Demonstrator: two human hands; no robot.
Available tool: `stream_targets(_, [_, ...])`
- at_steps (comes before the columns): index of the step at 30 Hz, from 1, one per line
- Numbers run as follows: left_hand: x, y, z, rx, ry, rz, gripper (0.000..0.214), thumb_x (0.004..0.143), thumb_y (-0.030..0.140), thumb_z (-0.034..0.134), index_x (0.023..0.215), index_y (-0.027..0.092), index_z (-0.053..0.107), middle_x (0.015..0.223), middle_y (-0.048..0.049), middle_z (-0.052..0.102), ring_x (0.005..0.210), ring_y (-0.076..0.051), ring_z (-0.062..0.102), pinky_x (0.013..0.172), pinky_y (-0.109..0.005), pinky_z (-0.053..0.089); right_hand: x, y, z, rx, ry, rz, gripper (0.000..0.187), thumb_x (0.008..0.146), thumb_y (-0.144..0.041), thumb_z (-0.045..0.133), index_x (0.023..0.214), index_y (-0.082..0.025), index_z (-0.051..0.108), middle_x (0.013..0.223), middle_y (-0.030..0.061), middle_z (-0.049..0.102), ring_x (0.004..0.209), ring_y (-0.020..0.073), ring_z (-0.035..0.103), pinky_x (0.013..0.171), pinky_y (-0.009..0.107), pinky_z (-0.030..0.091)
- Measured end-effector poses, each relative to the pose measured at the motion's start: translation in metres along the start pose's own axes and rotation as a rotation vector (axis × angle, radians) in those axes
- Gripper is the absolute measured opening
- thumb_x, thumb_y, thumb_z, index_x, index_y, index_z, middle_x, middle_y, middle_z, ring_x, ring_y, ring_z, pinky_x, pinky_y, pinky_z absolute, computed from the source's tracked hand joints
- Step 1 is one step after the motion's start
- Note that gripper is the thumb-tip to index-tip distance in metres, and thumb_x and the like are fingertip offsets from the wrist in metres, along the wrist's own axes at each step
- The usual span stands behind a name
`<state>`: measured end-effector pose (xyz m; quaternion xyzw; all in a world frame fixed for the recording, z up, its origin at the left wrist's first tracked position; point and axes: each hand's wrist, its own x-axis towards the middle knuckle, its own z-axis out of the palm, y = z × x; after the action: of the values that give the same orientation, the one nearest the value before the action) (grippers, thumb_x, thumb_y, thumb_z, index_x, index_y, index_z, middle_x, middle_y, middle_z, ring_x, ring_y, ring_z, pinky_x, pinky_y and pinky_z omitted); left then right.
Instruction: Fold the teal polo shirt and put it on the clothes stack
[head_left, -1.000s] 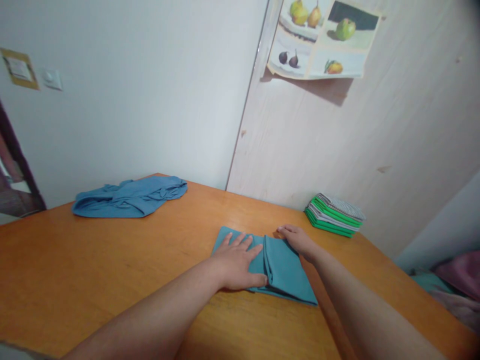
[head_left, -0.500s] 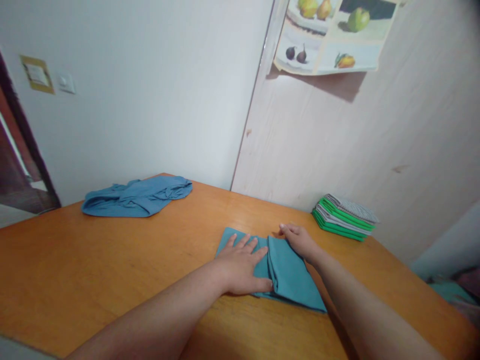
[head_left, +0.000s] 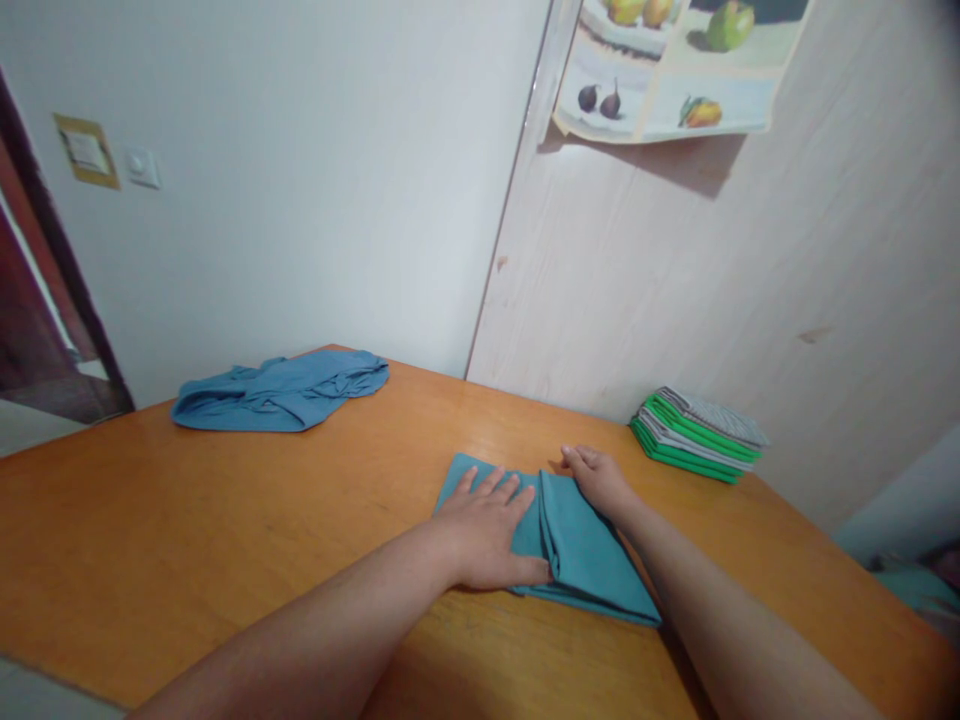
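A smooth white wall (head_left: 300, 200) meets a pale wood-grained panel (head_left: 660, 270) marked with small brown scuffs. Below them spreads a glossy orange-brown wooden desk (head_left: 225, 530), its far corner pointing to the wall. At far left stands a dark reddish door frame (head_left: 73, 270). High on the panel hangs a paper sheet of painted fruit (head_left: 660, 95), its top cut off: yellow-green pears, a green apple, dark figs and an orange-yellow fruit.

A crumpled blue fabric piece (head_left: 281, 395) lies near the desk's far left edge. A folded teal cloth (head_left: 604, 560) lies flat nearer the person, a raised fold crossing its middle. Close to the panel, at right, sits a neat stack of green and grey folded cloths (head_left: 697, 437).

The left hand (head_left: 491, 535) presses on the teal cloth, fingers spread wide; the right hand (head_left: 600, 480) curls at its far right corner, though whether it pinches the fabric cannot be told. Any lettering on the gold-framed wall plate (head_left: 86, 150) is too blurred to read; a white square switch (head_left: 141, 168) sits beside it.
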<state>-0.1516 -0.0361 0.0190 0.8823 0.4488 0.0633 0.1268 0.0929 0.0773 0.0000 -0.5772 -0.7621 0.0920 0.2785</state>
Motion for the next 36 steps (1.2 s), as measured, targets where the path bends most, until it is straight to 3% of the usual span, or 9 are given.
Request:
stream_targets(11, [0.001, -0.001, 0.002, 0.001, 0.020, 0.011, 0.101, 0.079, 0.086, 0.031, 0.158, 0.026, 0.011, 0.162, -0.0115, 0.017, 0.149, -0.035, 0.006, 0.116, -0.061, 0.003, -0.006, -0.016, -0.001, -0.271, -0.060, 0.033, 0.051, 0.099, -0.054, 0.031, 0.079, -0.021, 0.065, 0.081, 0.0087, 0.071, 0.079, 0.0215, 0.065, 0.067, 0.029, 0.040])
stream_targets(18, [0.000, 0.002, -0.002, -0.008, 0.002, -0.017, 0.088, 0.089, 0.078, 0.018, 0.157, 0.023, 0.017, 0.162, -0.0097, 0.017, 0.150, -0.032, 0.006, 0.117, -0.059, 0.003, -0.009, -0.038, -0.005, -0.434, -0.082, 0.022, 0.053, 0.100, -0.053, 0.027, 0.089, -0.021, 0.067, 0.088, 0.0124, 0.072, 0.082, 0.0243, 0.066, 0.069, 0.031, 0.041])
stream_targets(24, [0.000, 0.004, -0.004, -0.002, 0.000, -0.025, 0.083, 0.092, 0.073, 0.014, 0.155, 0.021, 0.026, 0.162, -0.0099, 0.019, 0.150, -0.031, 0.008, 0.118, -0.058, 0.003, -0.006, -0.045, 0.002, -0.384, -0.080, -0.002, 0.048, 0.100, -0.052, 0.030, 0.087, -0.021, 0.065, 0.087, 0.0109, 0.072, 0.083, 0.0235, 0.066, 0.069, 0.030, 0.041])
stream_targets(30, [0.001, 0.004, -0.002, -0.005, 0.011, -0.034, 0.077, 0.095, 0.066, 0.016, 0.156, 0.019, 0.023, 0.162, -0.0090, 0.019, 0.150, -0.030, 0.007, 0.118, -0.058, 0.005, -0.002, -0.030, 0.006, -0.104, 0.045, -0.067, 0.051, 0.100, -0.054, 0.024, 0.082, -0.022, 0.060, 0.079, 0.0053, 0.068, 0.078, 0.0191, 0.064, 0.069, 0.027, 0.043])
stream_targets(36, [0.000, 0.004, -0.002, -0.025, 0.014, -0.037, 0.079, 0.095, 0.068, 0.014, 0.157, 0.020, 0.018, 0.162, -0.0092, 0.019, 0.150, -0.030, 0.007, 0.118, -0.058, 0.005, -0.005, -0.038, 0.011, -0.372, -0.067, 0.034, 0.049, 0.099, -0.053, 0.029, 0.084, -0.022, 0.063, 0.085, 0.0098, 0.071, 0.082, 0.0233, 0.065, 0.065, 0.031, 0.039])
